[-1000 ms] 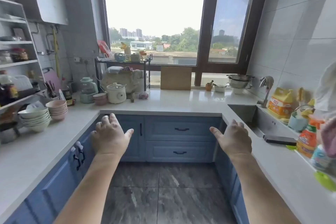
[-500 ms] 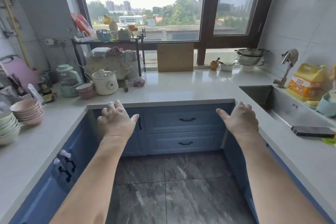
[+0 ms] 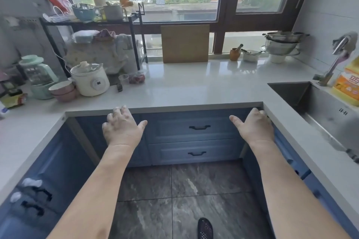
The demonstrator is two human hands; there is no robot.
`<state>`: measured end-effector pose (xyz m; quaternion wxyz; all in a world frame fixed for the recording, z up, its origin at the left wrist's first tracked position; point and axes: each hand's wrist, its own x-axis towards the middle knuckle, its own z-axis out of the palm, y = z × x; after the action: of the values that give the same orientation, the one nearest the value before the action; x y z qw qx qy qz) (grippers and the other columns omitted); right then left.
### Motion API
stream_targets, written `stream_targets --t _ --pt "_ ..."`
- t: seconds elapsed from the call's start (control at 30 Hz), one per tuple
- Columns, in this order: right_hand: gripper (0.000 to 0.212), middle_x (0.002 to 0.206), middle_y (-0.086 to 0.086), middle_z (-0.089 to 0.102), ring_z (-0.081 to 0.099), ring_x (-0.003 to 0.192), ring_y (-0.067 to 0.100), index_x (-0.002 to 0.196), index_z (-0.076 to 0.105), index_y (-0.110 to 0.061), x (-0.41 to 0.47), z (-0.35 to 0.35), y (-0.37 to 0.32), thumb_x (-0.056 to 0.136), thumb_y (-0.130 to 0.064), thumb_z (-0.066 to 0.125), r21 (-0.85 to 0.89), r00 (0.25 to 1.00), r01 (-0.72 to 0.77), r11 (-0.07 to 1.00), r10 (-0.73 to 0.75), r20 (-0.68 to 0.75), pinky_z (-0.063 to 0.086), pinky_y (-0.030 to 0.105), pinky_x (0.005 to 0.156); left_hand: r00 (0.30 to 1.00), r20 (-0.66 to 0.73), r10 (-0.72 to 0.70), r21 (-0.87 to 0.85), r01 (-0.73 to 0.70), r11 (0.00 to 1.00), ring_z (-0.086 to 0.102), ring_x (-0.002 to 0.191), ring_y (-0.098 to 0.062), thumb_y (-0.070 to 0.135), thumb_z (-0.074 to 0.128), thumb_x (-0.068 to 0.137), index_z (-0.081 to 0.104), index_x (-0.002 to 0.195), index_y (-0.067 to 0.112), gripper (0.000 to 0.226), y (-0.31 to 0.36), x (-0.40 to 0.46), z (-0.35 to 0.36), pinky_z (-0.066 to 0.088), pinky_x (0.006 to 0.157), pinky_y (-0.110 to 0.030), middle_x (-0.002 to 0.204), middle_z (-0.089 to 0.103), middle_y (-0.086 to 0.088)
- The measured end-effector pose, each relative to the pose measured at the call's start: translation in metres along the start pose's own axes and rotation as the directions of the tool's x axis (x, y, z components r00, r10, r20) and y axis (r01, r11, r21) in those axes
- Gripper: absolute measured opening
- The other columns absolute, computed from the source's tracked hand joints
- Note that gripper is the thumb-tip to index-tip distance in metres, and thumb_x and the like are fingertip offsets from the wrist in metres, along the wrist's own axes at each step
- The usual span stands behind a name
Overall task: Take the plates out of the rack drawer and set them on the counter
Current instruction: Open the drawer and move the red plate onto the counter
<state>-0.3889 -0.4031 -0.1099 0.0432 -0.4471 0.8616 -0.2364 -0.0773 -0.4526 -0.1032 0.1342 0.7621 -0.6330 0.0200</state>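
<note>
Both my arms stretch forward over the floor toward the blue cabinets. My left hand is palm down with fingers spread, empty, just below the counter edge. My right hand is likewise spread and empty, its fingertips near the inner corner of the white counter. Between the hands are two blue drawers, the upper drawer and the lower drawer, both closed, each with a black handle. No plates are in sight.
A white slow cooker, pink bowls and a green blender crowd the left counter. A wooden cutting board leans at the window. The steel sink and tap lie to the right. My shoe is on the tiled floor.
The view has moved closer to the counter and tilted down. Both hands have advanced toward the drawers and stayed spread. The bowl stacks at the left have left the view.
</note>
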Motion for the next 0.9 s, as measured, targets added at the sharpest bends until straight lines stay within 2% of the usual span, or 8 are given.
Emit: stream_targets --t 0.43,0.63,0.77,0.9 --pt "0.069 0.129 0.020 0.053 0.054 0.117 0.037 0.126 0.048 0.004 0.225 0.124 0.001 0.092 -0.055 0.060 -0.042 0.975 0.012 0.999 -0.002 0.224 0.048 0.044 0.091 0.991 0.077 -0.110 0.015 0.109 0.994 0.040 0.134 -0.033 0.056 0.057 0.089 0.033 0.146 0.005 0.079 0.116 0.154 0.117 0.041 0.102 -0.046 0.149 0.039 -0.015" --pt "0.064 0.128 0.016 0.053 0.055 0.116 0.033 0.124 0.050 -0.001 0.260 0.208 0.015 0.092 -0.057 0.059 -0.084 0.924 -0.024 0.996 0.055 0.378 0.048 0.043 0.093 0.979 0.117 -0.166 -0.049 0.173 0.984 0.041 0.133 -0.035 0.050 0.061 0.089 0.033 0.146 0.005 0.078 0.125 0.181 0.174 0.040 0.101 -0.051 0.150 0.038 -0.016" --pt "0.062 0.124 0.014 0.053 0.055 0.114 0.032 0.122 0.049 -0.003 0.268 0.260 0.019 0.092 -0.056 0.059 -0.115 0.894 -0.012 0.993 0.062 0.444 0.050 0.042 0.092 0.971 0.141 -0.192 -0.070 0.203 0.977 0.038 0.136 -0.035 0.049 0.062 0.089 0.029 0.149 0.007 0.081 0.124 0.187 0.208 0.039 0.101 -0.053 0.152 0.035 -0.015" --pt "0.059 0.124 0.013 0.053 0.054 0.115 0.030 0.122 0.049 -0.005 0.272 0.311 0.017 0.092 -0.055 0.059 -0.129 0.864 0.039 0.991 0.031 0.502 0.049 0.041 0.094 0.969 0.154 -0.193 -0.089 0.208 0.974 0.038 0.136 -0.035 0.046 0.063 0.088 0.031 0.149 0.006 0.079 0.120 0.191 0.240 0.040 0.102 -0.054 0.151 0.038 -0.014"
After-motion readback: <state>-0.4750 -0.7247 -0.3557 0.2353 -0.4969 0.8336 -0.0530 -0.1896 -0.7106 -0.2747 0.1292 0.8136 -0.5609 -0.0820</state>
